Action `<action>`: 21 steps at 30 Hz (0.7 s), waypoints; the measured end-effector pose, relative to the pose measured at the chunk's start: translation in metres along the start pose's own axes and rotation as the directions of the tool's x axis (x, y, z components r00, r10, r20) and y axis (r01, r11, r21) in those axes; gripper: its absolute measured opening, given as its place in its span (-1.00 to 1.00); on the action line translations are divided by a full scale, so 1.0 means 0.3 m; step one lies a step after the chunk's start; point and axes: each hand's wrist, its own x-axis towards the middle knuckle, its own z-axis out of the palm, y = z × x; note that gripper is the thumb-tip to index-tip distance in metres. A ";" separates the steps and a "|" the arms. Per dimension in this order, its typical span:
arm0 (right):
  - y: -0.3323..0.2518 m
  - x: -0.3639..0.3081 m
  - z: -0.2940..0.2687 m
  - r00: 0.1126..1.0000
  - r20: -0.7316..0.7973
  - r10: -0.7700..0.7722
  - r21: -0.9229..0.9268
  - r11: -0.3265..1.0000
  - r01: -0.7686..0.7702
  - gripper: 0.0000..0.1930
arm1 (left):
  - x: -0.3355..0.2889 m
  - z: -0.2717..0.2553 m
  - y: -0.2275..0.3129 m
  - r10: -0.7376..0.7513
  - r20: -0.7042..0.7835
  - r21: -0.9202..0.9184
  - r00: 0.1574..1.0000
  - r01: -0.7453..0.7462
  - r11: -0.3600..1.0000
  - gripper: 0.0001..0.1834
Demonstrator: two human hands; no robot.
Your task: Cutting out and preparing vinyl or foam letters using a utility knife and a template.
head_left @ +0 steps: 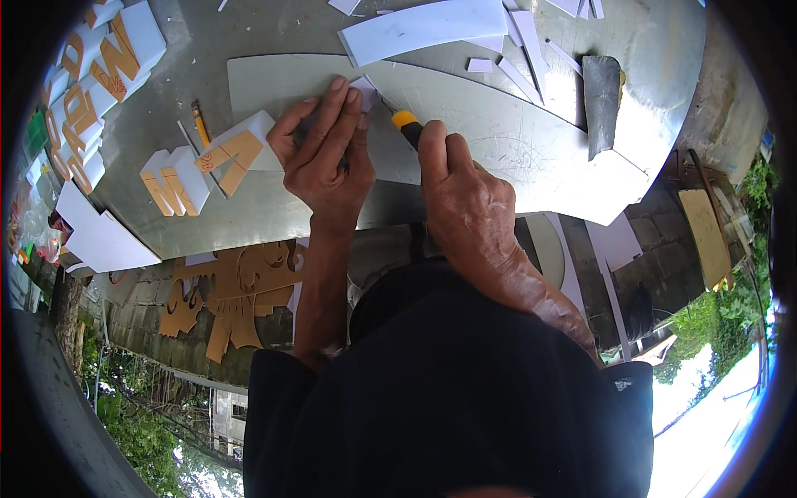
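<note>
In my right hand (pixel 469 187) is a utility knife (pixel 405 123) with a yellow and black handle, the fingers wrapped round it. Its thin blade points up and left and meets a small white foam-like piece (pixel 364 93). My left hand (pixel 328 153) presses that piece down with its fingers close together, hiding part of it. Beneath both hands lies a flat grey board (pixel 490 133) scored with many cut lines. Left of my left hand stand thick white cut-out letters (pixel 195 178) with brown faces, beside a yellow pencil (pixel 200 124) and a thin metal strip (pixel 203 158).
A curved white strip (pixel 423 31) and several white offcuts (pixel 531 50) lie at the far side of the metal table (pixel 274 236). A dark curved sheet piece (pixel 601 104) sits at the right. More white letters (pixel 108 75) crowd the far left. Brown cut-out sheets (pixel 237 290) lie below the near edge.
</note>
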 end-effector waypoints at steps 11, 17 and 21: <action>0.000 -0.022 0.039 1.000 -0.004 0.020 0.024 1.000 -0.020 -0.51 | -0.006 0.004 -0.004 0.006 -0.031 -0.033 0.999 -0.007 0.999 -0.65; 0.029 -0.020 0.092 0.996 -0.091 0.012 0.072 0.997 -0.005 -0.53 | -0.003 0.020 -0.006 0.015 -0.084 -0.065 0.996 -0.021 0.998 -0.66; 0.017 -0.039 0.090 0.996 -0.087 0.027 0.079 0.997 -0.020 -0.56 | 0.001 0.018 -0.005 0.033 -0.108 -0.059 0.994 -0.040 0.997 -0.68</action>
